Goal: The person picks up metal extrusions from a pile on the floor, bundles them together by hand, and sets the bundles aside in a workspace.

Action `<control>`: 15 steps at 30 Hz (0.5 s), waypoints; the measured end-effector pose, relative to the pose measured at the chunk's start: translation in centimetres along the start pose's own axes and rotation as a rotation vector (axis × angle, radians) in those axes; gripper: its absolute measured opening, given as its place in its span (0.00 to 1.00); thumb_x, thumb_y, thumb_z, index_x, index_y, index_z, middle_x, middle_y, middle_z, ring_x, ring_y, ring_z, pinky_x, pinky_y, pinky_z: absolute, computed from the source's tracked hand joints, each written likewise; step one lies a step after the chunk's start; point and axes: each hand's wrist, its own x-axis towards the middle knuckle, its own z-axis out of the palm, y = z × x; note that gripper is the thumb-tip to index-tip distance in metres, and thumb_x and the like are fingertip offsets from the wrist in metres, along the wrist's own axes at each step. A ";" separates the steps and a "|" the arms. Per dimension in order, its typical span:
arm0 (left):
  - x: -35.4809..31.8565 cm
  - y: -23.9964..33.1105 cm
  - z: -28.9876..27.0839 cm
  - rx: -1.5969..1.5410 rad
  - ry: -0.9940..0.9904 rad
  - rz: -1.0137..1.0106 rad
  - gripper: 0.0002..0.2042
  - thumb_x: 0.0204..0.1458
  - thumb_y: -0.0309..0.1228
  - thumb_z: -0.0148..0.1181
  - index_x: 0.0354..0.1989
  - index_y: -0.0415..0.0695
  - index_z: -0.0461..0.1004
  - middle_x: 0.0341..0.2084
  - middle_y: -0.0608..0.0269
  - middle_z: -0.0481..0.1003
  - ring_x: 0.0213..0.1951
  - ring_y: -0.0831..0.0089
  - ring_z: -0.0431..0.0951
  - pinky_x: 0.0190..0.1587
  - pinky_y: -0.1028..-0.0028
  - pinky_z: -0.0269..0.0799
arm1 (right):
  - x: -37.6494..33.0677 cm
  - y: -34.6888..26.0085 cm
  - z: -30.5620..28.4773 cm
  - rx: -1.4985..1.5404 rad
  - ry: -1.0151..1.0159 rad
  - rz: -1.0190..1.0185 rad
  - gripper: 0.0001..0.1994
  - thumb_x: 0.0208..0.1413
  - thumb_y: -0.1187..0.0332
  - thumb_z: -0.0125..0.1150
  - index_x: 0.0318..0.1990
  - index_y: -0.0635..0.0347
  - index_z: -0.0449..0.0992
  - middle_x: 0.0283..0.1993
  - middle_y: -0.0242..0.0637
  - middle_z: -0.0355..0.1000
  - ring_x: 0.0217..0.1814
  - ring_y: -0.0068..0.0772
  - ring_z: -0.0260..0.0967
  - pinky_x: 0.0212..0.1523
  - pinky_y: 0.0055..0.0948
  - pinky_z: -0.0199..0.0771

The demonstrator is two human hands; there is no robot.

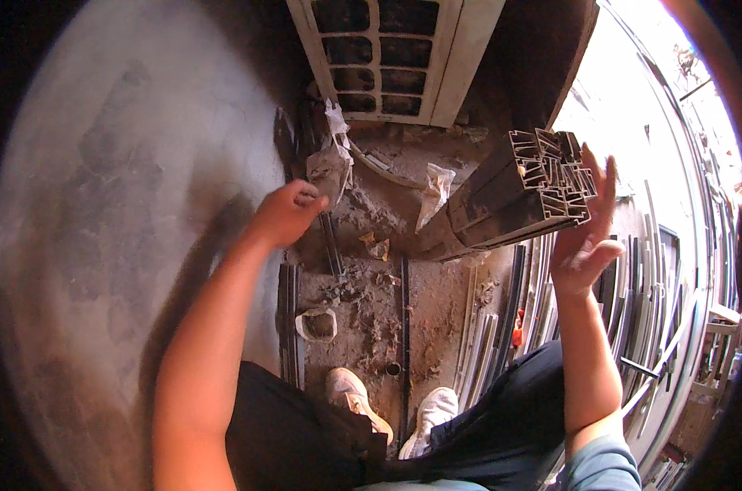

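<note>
A bundle of dark, hollow window-frame profiles (502,200) slants up toward me at right of centre, its cut ends showing pale edges. My right hand (585,245) is beside these ends, fingers stretched upward and thumb apart; whether it touches them I cannot tell. On the left, my left hand (290,214) has curled fingers close to a crumpled, dirty plastic wrapper (330,170). Anything inside those fingers is hidden. Another torn whitish scrap (435,192) hangs beside the bundle.
Grey wall (101,204) rises on the left. A pale panel with dark square openings (379,57) stands ahead. Dust and debris (371,315) cover the floor around my shoes (428,417). A whitish ring-shaped piece (316,325) lies there. Many long profiles (633,286) line the right.
</note>
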 end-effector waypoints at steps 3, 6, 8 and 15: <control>0.1 -5.8 3.5 0.296 -0.104 -0.090 0.22 0.56 0.44 0.62 0.52 0.41 0.76 0.46 0.48 0.80 0.47 0.50 0.81 0.51 0.60 0.76 | 1.2 -2.0 0.4 -0.190 0.232 -0.253 0.52 0.58 0.24 0.34 0.76 0.61 0.46 0.76 0.52 0.50 0.79 0.46 0.47 0.76 0.50 0.40; -1.3 -9.0 6.8 0.752 -0.381 -0.339 0.20 0.55 0.39 0.59 0.53 0.44 0.78 0.53 0.49 0.78 0.54 0.50 0.78 0.57 0.59 0.74 | 1.8 -4.2 0.7 -0.245 0.317 -0.510 0.48 0.64 0.31 0.36 0.75 0.65 0.46 0.77 0.56 0.49 0.79 0.50 0.46 0.76 0.49 0.40; -0.4 -10.9 8.1 0.851 -0.544 -0.489 0.19 0.54 0.36 0.57 0.54 0.44 0.78 0.57 0.50 0.75 0.57 0.51 0.76 0.59 0.58 0.73 | 1.7 -5.5 0.9 -0.270 0.315 -0.596 0.46 0.65 0.33 0.37 0.75 0.65 0.45 0.77 0.56 0.49 0.79 0.51 0.47 0.76 0.47 0.43; -2.7 -14.7 13.4 0.668 -0.371 -0.803 0.20 0.53 0.32 0.56 0.55 0.40 0.76 0.58 0.47 0.74 0.61 0.51 0.73 0.61 0.59 0.71 | 0.0 -6.9 0.4 -0.360 0.140 -0.628 0.42 0.66 0.35 0.36 0.75 0.61 0.46 0.77 0.59 0.45 0.79 0.53 0.47 0.76 0.47 0.45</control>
